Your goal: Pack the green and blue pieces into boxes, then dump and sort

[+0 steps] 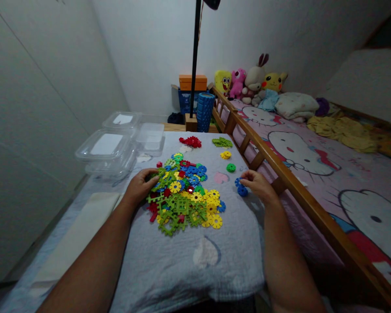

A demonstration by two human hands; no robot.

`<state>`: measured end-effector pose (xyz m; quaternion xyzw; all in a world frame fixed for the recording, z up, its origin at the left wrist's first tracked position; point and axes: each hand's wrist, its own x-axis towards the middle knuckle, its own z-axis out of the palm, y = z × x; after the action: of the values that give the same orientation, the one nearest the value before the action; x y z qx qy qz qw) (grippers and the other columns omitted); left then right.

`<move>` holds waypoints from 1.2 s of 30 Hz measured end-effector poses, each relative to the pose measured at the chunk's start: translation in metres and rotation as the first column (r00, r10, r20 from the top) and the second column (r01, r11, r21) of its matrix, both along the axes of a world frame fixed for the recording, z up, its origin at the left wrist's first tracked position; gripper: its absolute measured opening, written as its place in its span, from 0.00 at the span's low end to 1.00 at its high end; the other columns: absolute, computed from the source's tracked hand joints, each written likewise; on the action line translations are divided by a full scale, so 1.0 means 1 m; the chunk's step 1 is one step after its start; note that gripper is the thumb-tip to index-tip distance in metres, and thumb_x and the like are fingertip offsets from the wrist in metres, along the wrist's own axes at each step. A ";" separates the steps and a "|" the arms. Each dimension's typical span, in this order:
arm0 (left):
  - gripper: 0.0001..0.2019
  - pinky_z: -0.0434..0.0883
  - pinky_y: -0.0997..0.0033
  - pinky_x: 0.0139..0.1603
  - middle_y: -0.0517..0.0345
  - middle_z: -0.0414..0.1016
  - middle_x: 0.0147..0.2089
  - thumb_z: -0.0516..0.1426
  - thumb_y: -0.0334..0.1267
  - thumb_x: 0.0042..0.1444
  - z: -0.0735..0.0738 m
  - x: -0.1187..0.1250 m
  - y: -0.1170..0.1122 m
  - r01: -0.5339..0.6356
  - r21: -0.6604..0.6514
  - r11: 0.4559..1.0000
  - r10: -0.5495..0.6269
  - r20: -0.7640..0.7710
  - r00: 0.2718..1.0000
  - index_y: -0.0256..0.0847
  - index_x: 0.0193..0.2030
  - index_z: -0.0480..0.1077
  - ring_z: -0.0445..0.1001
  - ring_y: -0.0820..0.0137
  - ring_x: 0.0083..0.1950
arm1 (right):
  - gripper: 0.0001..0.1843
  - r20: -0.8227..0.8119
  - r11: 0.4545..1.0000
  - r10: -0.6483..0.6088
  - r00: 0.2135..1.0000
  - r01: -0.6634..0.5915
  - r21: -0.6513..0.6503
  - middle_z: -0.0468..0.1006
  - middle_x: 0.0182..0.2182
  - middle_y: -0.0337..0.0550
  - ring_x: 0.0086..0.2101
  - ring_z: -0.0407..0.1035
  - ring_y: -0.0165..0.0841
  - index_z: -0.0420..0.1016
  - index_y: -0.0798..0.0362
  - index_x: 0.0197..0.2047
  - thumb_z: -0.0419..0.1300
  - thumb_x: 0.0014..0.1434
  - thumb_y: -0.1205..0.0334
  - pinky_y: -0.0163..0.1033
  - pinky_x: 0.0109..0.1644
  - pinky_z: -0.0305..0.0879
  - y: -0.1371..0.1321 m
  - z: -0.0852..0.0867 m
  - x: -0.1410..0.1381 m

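A mixed pile of plastic building pieces [182, 204] lies mid-table: green lattice squares, yellow and blue notched discs, and some red pieces. At its left edge rests my left hand [140, 186], fingers curved and apart, touching the green pieces. On the right side, my right hand [258, 183] pinches a blue notched disc [237, 182] just above another blue disc [243, 191] on the cloth. Beyond it lie small single-colour groups: green discs [231, 168], yellow discs [226, 154], green lattice pieces [222, 142] and red pieces [191, 141].
Clear plastic boxes with lids [104, 145] stand at the left back of the cloth-covered table [189, 265]. A wooden bed rail [270, 161] runs close along the right. Behind the table rise a black lamp pole [194, 61] and a blue foam roller [204, 112].
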<state>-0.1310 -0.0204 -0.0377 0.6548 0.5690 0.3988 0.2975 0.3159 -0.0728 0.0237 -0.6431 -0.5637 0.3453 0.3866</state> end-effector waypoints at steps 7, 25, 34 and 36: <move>0.26 0.72 0.58 0.55 0.49 0.79 0.50 0.60 0.57 0.51 0.000 0.000 0.001 0.003 0.006 1.000 -0.003 0.000 1.000 0.40 0.48 0.76 0.76 0.57 0.52 | 0.10 0.094 0.991 -0.028 0.995 0.040 -0.131 0.71 0.22 0.36 0.23 0.63 0.29 0.72 0.53 0.28 0.65 0.42 0.58 0.34 0.27 0.57 -0.011 -0.016 0.023; 0.25 0.72 0.57 0.55 0.49 0.79 0.50 0.60 0.57 0.50 0.003 0.001 -0.002 -0.010 -0.012 1.000 0.010 0.007 1.000 0.40 0.47 0.76 0.76 0.56 0.52 | 0.28 0.641 0.994 -0.045 0.766 -0.030 0.106 0.73 0.53 0.53 0.54 0.67 0.44 0.73 0.55 0.55 0.67 0.50 0.61 0.46 0.60 0.61 0.063 -0.023 -0.003; 0.24 0.72 0.57 0.54 0.49 0.79 0.50 0.60 0.57 0.50 0.006 0.002 -0.002 -0.020 -0.008 1.000 0.020 -0.005 1.000 0.41 0.47 0.76 0.76 0.56 0.51 | 0.19 0.734 0.988 0.103 0.671 -0.152 0.000 0.76 0.44 0.48 0.46 0.69 0.39 0.78 0.54 0.48 0.63 0.52 0.69 0.39 0.53 0.62 0.086 -0.033 -0.007; 0.24 0.72 0.57 0.54 0.49 0.79 0.50 0.60 0.57 0.50 0.005 0.002 -0.003 -0.021 -0.008 1.000 0.021 0.002 1.000 0.41 0.47 0.76 0.75 0.57 0.51 | 0.18 0.727 0.990 0.099 0.680 -0.143 -0.001 0.76 0.44 0.47 0.44 0.69 0.37 0.78 0.54 0.48 0.63 0.51 0.70 0.37 0.51 0.62 0.083 -0.034 -0.004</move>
<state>-0.1289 -0.0229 -0.0323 0.6473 0.5772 0.4000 0.2966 0.3118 0.0106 -0.0104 -0.6773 -0.7211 0.0724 0.1267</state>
